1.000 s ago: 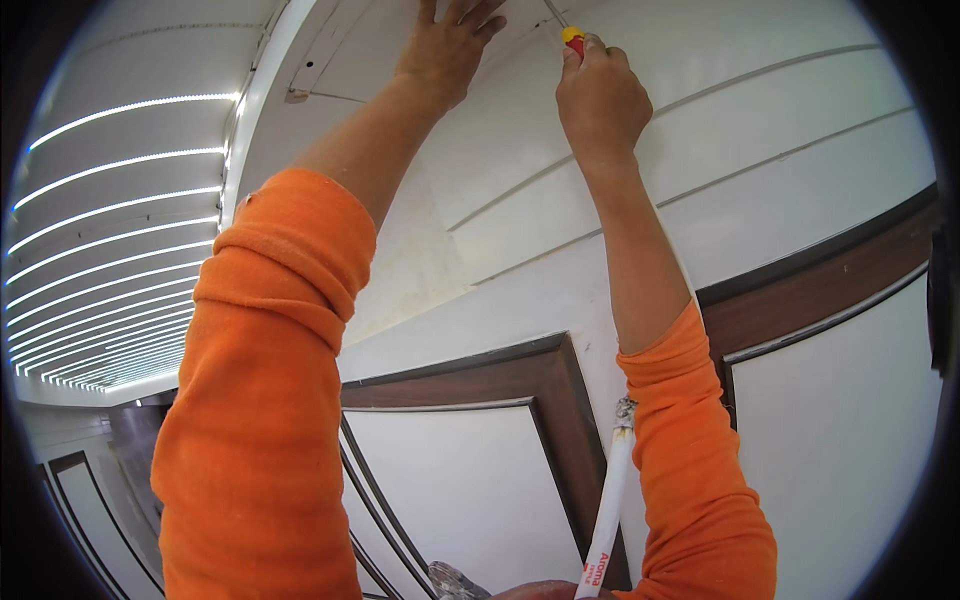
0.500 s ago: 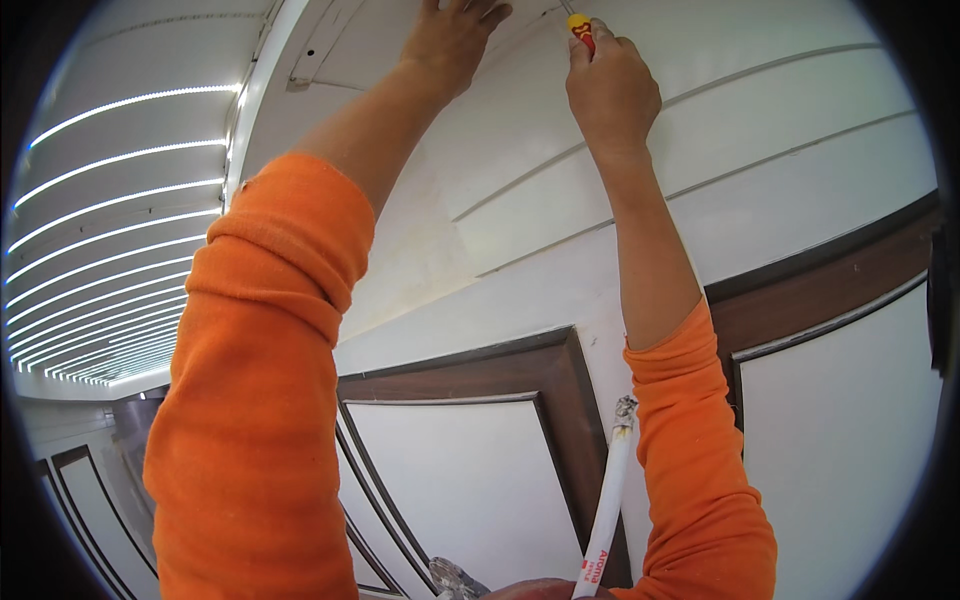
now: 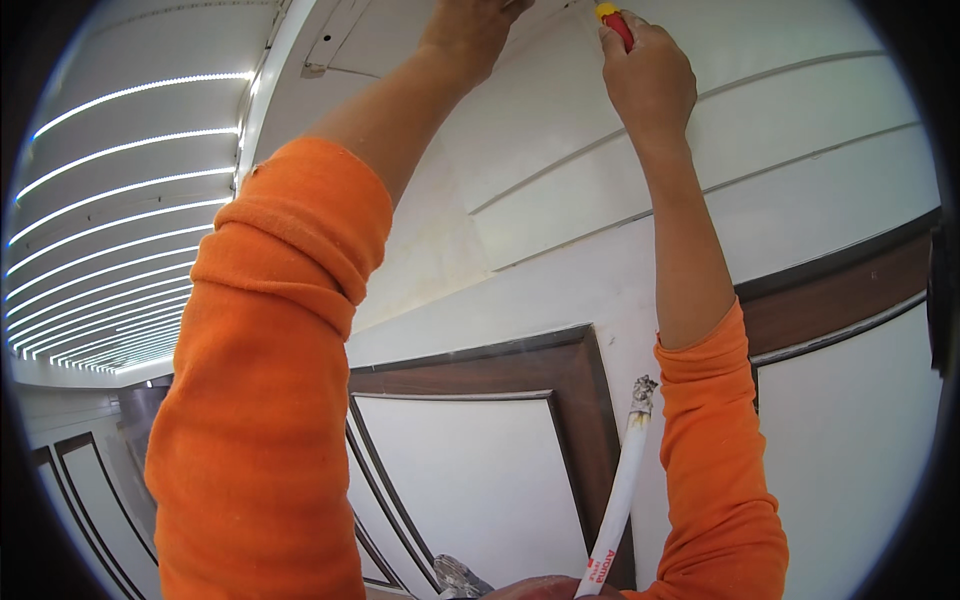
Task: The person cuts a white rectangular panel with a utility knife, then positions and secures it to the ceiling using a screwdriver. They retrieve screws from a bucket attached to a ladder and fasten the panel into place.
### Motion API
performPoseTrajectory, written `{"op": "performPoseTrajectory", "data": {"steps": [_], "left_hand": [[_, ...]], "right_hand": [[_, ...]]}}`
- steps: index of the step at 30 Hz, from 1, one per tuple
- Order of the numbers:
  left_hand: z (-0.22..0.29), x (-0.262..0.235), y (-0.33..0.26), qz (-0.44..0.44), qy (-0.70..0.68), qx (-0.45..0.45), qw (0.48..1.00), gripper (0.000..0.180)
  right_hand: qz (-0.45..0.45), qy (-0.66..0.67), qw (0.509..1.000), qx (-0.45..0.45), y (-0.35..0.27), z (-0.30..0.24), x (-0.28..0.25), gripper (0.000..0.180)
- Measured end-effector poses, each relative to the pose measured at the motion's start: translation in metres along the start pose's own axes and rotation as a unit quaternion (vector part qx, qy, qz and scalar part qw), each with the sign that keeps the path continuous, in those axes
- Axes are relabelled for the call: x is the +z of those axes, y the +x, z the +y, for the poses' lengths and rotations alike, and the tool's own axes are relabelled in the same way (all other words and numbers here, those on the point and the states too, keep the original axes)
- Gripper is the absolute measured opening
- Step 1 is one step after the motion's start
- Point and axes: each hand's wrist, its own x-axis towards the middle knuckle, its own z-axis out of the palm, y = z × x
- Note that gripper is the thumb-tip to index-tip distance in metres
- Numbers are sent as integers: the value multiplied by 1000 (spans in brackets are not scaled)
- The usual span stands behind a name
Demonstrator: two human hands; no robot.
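Both my arms, in orange sleeves pushed up, reach up to the white ceiling panel (image 3: 390,45). My right hand (image 3: 650,80) is closed around the red and yellow handle of a screwdriver (image 3: 618,28). Its shaft runs out past the upper edge, so the tip is hidden. To the left, my left hand (image 3: 468,40) is raised against or close to the panel. Most of its fingers are cut off by the upper edge, and I cannot tell whether it holds anything. A cigarette (image 3: 620,480) with an ashy tip juts up from the lower edge, beside my right sleeve.
Rows of bright strip lights (image 3: 140,180) curve along the ceiling at the left. Below stands a white wall with dark brown framed panels (image 3: 470,450). Another brown frame (image 3: 830,265) is at the right. Long grooves (image 3: 640,215) cross the white surface behind my right arm.
In the picture, my hands and the screwdriver sit slightly farther right and higher. The surroundings have shifted slightly right too. The right hand's grip on the screwdriver is kept.
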Motion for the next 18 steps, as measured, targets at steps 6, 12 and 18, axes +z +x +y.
{"op": "performPoseTrajectory", "data": {"steps": [6, 12, 18], "left_hand": [[4, -14, 0, -5, -16, -11, 1000, 70], [0, -5, -1, 8, -12, -6, 1000, 77], [0, -33, -7, -35, -7, 7, 999, 88]], "right_hand": [[-67, 132, 983, 105, 20, 16, 6, 38], [-155, 353, 897, 217, 21, 21, -13, 33], [24, -163, 985, -43, 1, 1, 3, 29]]}}
